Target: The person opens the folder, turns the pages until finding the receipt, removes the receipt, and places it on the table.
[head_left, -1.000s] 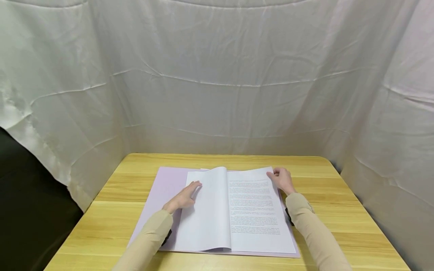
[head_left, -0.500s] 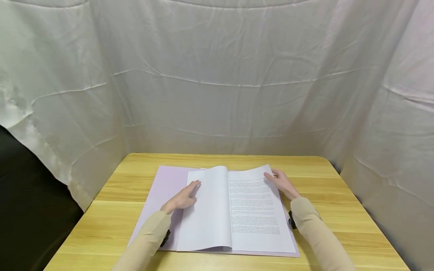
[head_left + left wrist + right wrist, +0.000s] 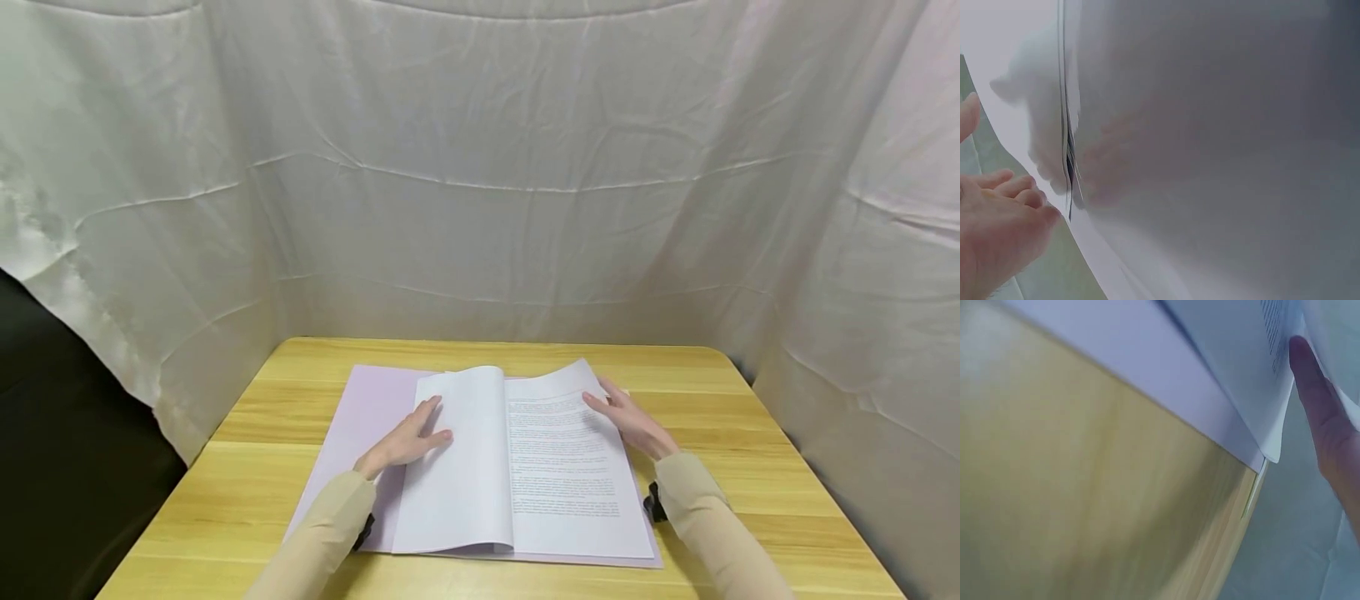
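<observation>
A stack of white paper lies spread like an open book on a lilac folder (image 3: 375,400). Its left page (image 3: 465,500) is blank and bulges near the middle; its right page (image 3: 562,475) carries printed text. My left hand (image 3: 405,442) rests on the left page's outer edge, fingers extended and thumb spread. At the right page's far corner, my right hand (image 3: 633,423) holds the sheet, thumb on the printed face and other fingers partly hidden behind it. That corner curls up off the folder. In the right wrist view the thumb (image 3: 1310,375) lies along the lifted sheet (image 3: 1241,369).
The folder sits on a wooden table (image 3: 750,467) with rounded far corners. Pale curtains (image 3: 510,208) enclose the back and sides. Something black (image 3: 67,467) shows at the left. Dark bands sit at both wrists, below beige sleeves (image 3: 712,517).
The right page's far corner has risen and moved left. My right hand has turned, its wrist shifting right and its thumb sliding onto the page. My left thumb has spread outward.
</observation>
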Action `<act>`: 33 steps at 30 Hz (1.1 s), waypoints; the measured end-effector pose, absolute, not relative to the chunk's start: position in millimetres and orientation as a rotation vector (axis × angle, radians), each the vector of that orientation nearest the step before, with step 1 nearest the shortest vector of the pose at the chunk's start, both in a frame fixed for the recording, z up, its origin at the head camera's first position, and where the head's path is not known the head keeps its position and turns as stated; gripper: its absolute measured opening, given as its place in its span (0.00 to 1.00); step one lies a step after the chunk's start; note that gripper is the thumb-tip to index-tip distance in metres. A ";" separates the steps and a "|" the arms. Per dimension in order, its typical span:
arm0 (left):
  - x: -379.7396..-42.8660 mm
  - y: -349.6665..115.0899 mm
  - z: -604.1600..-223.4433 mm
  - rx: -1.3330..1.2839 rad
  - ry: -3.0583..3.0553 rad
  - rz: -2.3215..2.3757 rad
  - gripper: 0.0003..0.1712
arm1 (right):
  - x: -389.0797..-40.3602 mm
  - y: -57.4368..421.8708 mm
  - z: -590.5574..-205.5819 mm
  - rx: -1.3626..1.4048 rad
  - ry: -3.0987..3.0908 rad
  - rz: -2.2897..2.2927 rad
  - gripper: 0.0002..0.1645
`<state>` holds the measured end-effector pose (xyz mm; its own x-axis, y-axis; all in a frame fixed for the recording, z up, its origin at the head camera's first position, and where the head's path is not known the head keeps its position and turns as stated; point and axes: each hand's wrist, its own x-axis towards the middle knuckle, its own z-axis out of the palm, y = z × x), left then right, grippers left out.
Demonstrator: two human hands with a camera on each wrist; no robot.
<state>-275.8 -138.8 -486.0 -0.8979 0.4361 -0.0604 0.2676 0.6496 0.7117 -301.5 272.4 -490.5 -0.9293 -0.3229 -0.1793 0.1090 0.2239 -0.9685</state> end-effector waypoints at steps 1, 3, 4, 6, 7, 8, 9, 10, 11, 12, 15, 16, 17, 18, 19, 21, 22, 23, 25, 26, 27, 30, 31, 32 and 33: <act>-274.5 -138.6 -485.6 0.563 2.648 1.085 0.45 | -300.0 272.0 -490.6 -0.194 2.151 -1.763 0.47; -272.0 -138.3 -485.0 0.547 2.651 1.096 0.46 | -296.8 271.5 -490.9 -0.200 2.124 -1.761 0.47; -270.7 -138.1 -485.1 0.540 2.655 1.100 0.47 | -295.1 271.4 -491.0 -0.206 2.110 -1.761 0.46; -268.3 -137.7 -485.1 0.524 2.661 1.097 0.48 | -291.3 270.7 -490.7 -0.219 2.083 -1.763 0.45; -267.1 -137.6 -485.0 0.517 2.665 1.094 0.48 | -289.3 270.5 -490.2 -0.235 2.071 -1.761 0.45; -266.3 -137.5 -485.4 0.512 2.668 1.094 0.48 | -287.0 270.3 -489.4 -0.245 2.063 -1.760 0.46; -265.5 -137.4 -485.8 0.508 2.672 1.091 0.48 | -285.0 270.1 -488.7 -0.254 2.052 -1.762 0.46; -264.7 -137.3 -485.8 0.505 2.675 1.092 0.49 | -283.0 269.8 -487.9 -0.260 2.043 -1.766 0.47; -264.0 -137.2 -485.6 0.504 2.677 1.095 0.49 | -280.9 269.7 -486.8 -0.267 2.032 -1.768 0.47; -263.4 -137.1 -485.3 0.506 2.679 1.102 0.49 | -279.0 269.4 -485.7 -0.275 2.020 -1.769 0.47; -262.0 -136.9 -485.0 0.509 2.686 1.111 0.49 | -274.0 268.2 -482.7 -0.290 1.987 -1.772 0.46; -261.5 -136.7 -484.7 0.508 2.688 1.112 0.49 | -272.3 267.8 -481.6 -0.300 1.979 -1.768 0.46; -261.2 -136.7 -485.1 0.508 2.690 1.109 0.49 | -270.6 267.1 -480.4 -0.315 1.967 -1.764 0.45; -260.9 -136.6 -485.4 0.508 2.693 1.107 0.49 | -268.9 266.3 -479.3 -0.321 1.957 -1.763 0.44; -260.6 -136.6 -485.8 0.508 2.695 1.105 0.49 | -267.5 265.6 -478.4 -0.327 1.945 -1.763 0.43; -260.1 -136.4 -486.1 0.507 2.696 1.107 0.49 | -263.9 263.8 -475.8 -0.336 1.917 -1.769 0.42; -259.8 -136.4 -486.2 0.503 2.694 1.105 0.49 | -262.4 263.2 -474.8 -0.344 1.907 -1.768 0.42; -259.4 -136.3 -486.6 0.505 2.698 1.108 0.49 | -260.7 262.3 -473.5 -0.338 1.898 -1.774 0.42; -259.0 -136.2 -486.5 0.497 2.696 1.109 0.50 | -257.4 260.5 -471.1 -0.332 1.887 -1.779 0.42; -258.8 -136.1 -486.4 0.492 2.694 1.111 0.50 | -255.8 259.5 -469.9 -0.337 1.882 -1.777 0.42; -258.5 -136.0 -486.3 0.492 2.693 1.118 0.50 | -254.3 258.5 -468.5 -0.344 1.882 -1.775 0.41; -257.6 -135.3 -485.6 0.476 2.688 1.124 0.50 | -250.4 255.4 -465.5 -0.393 1.857 -1.761 0.40; -257.1 -134.9 -485.0 0.476 2.687 1.130 0.50 | -249.2 254.6 -464.5 -0.413 1.852 -1.753 0.41; -256.6 -134.5 -484.2 0.474 2.684 1.137 0.50 | -247.9 253.7 -463.4 -0.425 1.848 -1.748 0.42; -256.1 -134.0 -483.5 0.473 2.683 1.143 0.50 | -246.5 252.8 -462.2 -0.438 1.843 -1.744 0.43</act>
<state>-256.1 -134.0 -483.5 -0.9318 0.3601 -0.0461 0.2162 0.6523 0.7265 -246.5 252.8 -462.2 -0.7904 -0.5880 -0.1721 0.1395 0.1008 -0.9851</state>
